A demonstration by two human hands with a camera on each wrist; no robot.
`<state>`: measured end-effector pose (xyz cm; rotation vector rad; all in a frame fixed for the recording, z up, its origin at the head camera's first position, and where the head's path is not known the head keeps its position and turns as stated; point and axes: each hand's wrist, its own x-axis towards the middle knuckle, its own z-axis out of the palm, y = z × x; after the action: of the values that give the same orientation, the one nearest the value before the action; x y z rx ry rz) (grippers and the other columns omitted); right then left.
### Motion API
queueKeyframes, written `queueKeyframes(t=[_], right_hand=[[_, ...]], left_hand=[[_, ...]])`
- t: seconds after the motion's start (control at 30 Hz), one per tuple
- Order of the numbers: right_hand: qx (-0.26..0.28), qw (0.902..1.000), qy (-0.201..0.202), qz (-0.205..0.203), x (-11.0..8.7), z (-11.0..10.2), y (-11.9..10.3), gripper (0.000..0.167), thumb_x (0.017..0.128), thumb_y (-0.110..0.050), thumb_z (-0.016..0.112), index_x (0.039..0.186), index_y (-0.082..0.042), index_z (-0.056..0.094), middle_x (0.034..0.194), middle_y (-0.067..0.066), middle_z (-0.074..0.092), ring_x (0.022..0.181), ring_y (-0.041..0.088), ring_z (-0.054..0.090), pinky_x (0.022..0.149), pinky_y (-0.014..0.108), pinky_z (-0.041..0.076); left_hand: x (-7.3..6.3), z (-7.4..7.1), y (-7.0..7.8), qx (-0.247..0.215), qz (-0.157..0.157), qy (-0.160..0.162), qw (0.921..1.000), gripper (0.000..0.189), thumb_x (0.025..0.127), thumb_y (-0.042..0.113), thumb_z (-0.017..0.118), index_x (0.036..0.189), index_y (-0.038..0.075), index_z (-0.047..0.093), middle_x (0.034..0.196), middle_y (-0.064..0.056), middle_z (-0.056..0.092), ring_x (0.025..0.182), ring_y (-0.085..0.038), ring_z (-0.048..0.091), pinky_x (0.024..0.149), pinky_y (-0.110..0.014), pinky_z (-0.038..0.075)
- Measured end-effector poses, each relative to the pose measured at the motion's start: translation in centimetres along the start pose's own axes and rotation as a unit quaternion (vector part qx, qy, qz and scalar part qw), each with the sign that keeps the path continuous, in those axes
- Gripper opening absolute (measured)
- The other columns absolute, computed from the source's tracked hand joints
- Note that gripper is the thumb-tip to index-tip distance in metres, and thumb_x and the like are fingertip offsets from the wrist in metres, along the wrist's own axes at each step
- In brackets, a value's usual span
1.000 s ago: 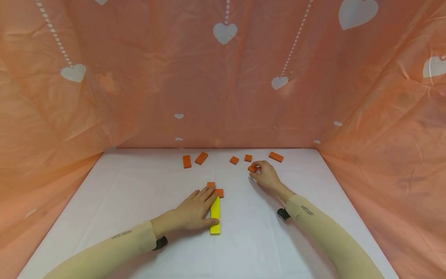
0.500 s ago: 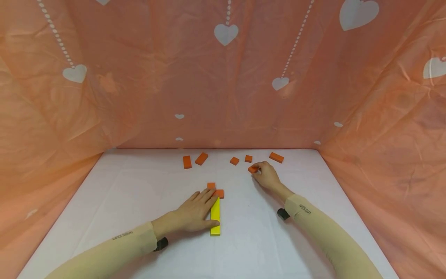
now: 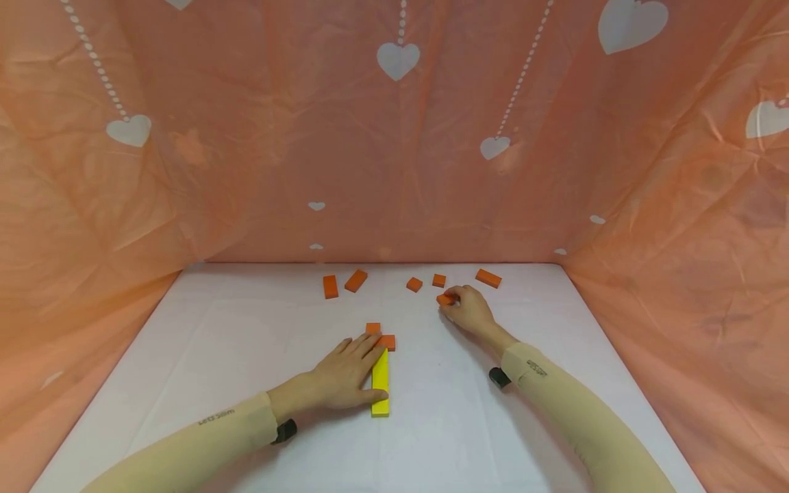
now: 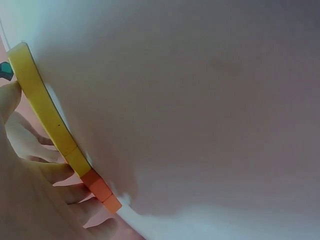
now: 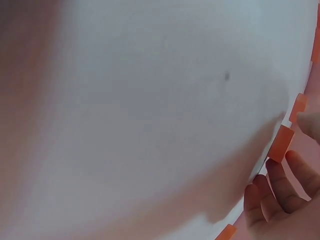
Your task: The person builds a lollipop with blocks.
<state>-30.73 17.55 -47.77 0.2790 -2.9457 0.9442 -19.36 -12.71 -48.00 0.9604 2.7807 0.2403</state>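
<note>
In the head view my left hand point(image 3: 347, 376) rests with spread fingers along a yellow bar point(image 3: 380, 373). Its thumb lies across the bar's near end, and its fingertips reach two small orange blocks point(image 3: 387, 342) at the far end. The left wrist view shows a seam in the yellow row point(image 4: 45, 110), then orange pieces point(image 4: 96, 185) continuing it. Farther right, my right hand point(image 3: 470, 313) pinches a small orange block point(image 3: 444, 299) low over the table. Thumb and fingertips border that block point(image 5: 281, 143) in the right wrist view; fingers cover part of it from above.
Along the back of the white table point(image 3: 246, 329) lie two orange blocks point(image 3: 331, 286) on the left and two small orange squares point(image 3: 439, 281) nearer the right hand. A longer orange block point(image 3: 488, 278) lies behind that hand. Orange cloth point(image 3: 394, 171) encloses the back and sides.
The right fingers have closed in a little around the orange block, which has turned and shifted slightly left. My left hand and the yellow bar stay where they were.
</note>
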Motion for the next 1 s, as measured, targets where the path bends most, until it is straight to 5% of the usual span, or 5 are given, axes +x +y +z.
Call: queueKeyframes(t=[0.3, 0.5, 0.77, 1.0], right_hand=[[-0.004, 0.9998, 0.017, -0.009, 0.4, 0.2, 0.0, 0.031, 0.095, -0.012, 0.074, 0.121, 0.003, 0.07, 0.114, 0.019, 0.07, 0.102, 0.032, 0.065, 0.093, 0.048, 0.054], [0.062, 0.998, 0.016, -0.002, 0.0, 0.4, -0.7, 0.029, 0.098, -0.014, 0.073, 0.122, 0.001, 0.072, 0.113, 0.015, 0.073, 0.098, 0.028, 0.065, 0.087, 0.042, 0.056], [0.115, 0.9926, -0.022, -0.034, -1.0, 1.5, -4.0, 0.031, 0.098, -0.014, 0.072, 0.127, -0.004, 0.072, 0.126, 0.013, 0.07, 0.114, 0.031, 0.066, 0.097, 0.046, 0.055], [0.128, 0.9851, -0.076, -0.086, -1.2, 3.4, -5.4, 0.027, 0.098, -0.01, 0.072, 0.125, -0.005, 0.073, 0.119, 0.009, 0.073, 0.1, 0.021, 0.07, 0.083, 0.033, 0.059]], left_hand=[[0.0, -0.3, 0.0, -0.001, 0.003, 0.001, 1.0, 0.093, 0.096, 0.063, 0.061, 0.161, 0.003, 0.034, 0.17, -0.016, 0.025, 0.156, -0.036, 0.025, 0.124, -0.058, 0.025], [0.0, 0.0, -0.1, -0.002, 0.002, -0.001, 1.0, 0.092, 0.096, 0.064, 0.061, 0.161, 0.004, 0.035, 0.17, -0.016, 0.026, 0.156, -0.036, 0.025, 0.124, -0.058, 0.024], [0.1, 0.1, -0.3, 0.0, -0.003, 0.001, 1.0, 0.094, 0.095, 0.065, 0.06, 0.161, 0.004, 0.034, 0.17, -0.015, 0.026, 0.156, -0.034, 0.025, 0.124, -0.057, 0.026], [0.1, 0.0, -0.2, -0.005, -0.003, -0.002, 1.0, 0.094, 0.096, 0.066, 0.06, 0.161, 0.004, 0.034, 0.17, -0.016, 0.026, 0.156, -0.035, 0.025, 0.124, -0.058, 0.025]])
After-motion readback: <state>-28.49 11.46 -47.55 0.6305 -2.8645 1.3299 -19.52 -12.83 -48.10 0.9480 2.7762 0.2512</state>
